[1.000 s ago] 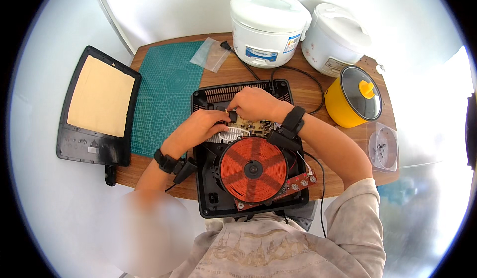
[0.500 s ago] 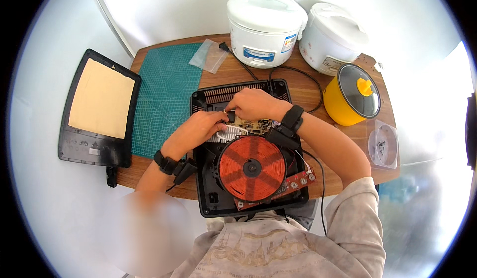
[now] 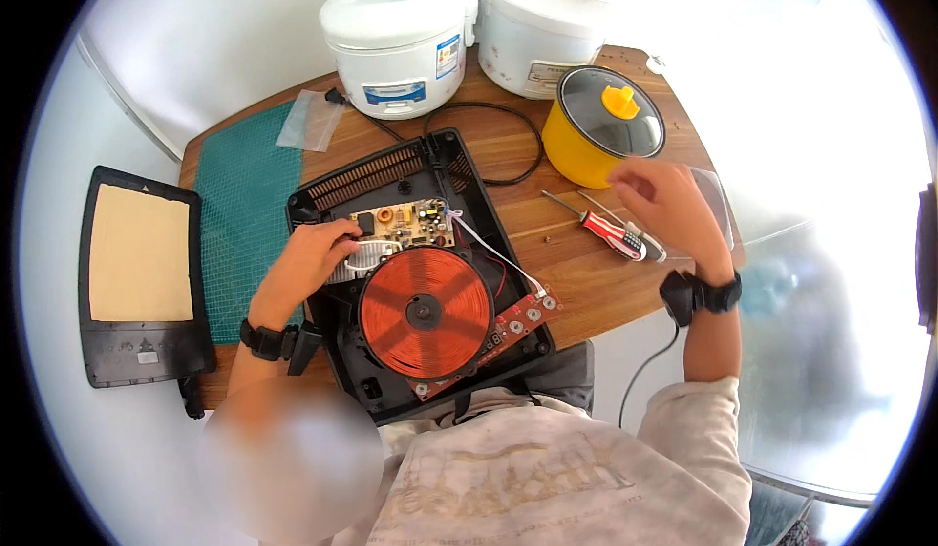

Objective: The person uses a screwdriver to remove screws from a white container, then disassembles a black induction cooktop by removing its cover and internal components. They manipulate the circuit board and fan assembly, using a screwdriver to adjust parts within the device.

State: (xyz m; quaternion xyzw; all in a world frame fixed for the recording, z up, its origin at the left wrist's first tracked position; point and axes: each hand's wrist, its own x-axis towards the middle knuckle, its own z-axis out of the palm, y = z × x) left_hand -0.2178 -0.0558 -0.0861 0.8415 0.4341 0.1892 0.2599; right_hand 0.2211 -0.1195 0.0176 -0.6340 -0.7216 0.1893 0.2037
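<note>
An opened black case lies on the wooden table, close to the person's shirt. Inside it are a red coil, a circuit board and metal fins; a red strip board juts past its right side. The left hand is inside the case, fingers bent at the left end of the circuit board and partly covering the fins; whether it pinches anything I cannot tell. Well right of the case, the right hand has its fingers curled; their grip cannot be made out, and the hand partly hides a clear box. Between the case and that hand lies a screwdriver. Beyond the case stand two rice cookers, and a yellow pot to its far right. Left of the case are a green mat and a black panel.
</note>
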